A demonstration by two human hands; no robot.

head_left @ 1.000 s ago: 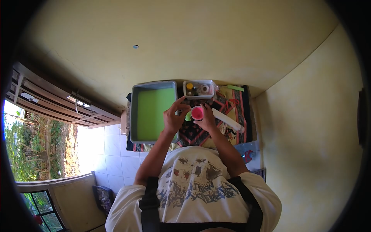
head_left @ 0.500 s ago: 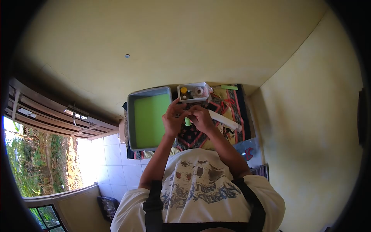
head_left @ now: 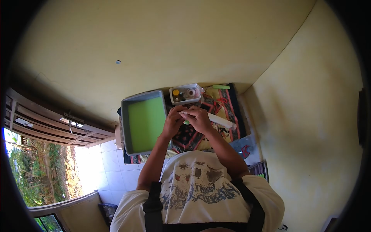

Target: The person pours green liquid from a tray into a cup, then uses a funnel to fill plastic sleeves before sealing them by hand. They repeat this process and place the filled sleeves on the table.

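Observation:
My left hand [head_left: 173, 123] and my right hand [head_left: 199, 120] meet in front of my chest, their fingertips pinched together. A small light green piece [head_left: 186, 122] peeks out below the fingers, beside my right hand. Something small and pale [head_left: 183, 112] shows at the fingertips, too small to name. Left of my left hand lies a grey tray [head_left: 124, 127] with a flat light green inside. A long white roll [head_left: 222, 121] extends to the right from behind my right hand. Both hands are over a patterned cloth [head_left: 189, 141].
Beyond my hands stands a small white bin [head_left: 185, 102] with a yellow-capped bottle [head_left: 176, 92] and a roll of tape [head_left: 191, 92]. A light green strip [head_left: 221, 87] and red cords [head_left: 221, 101] lie at the back right. The wall [head_left: 216, 46] rises right behind the cloth.
The fingers of my left hand, raised and spread before, have closed in against my right fingertips. The view has shifted slightly, so the tray and bin sit further left.

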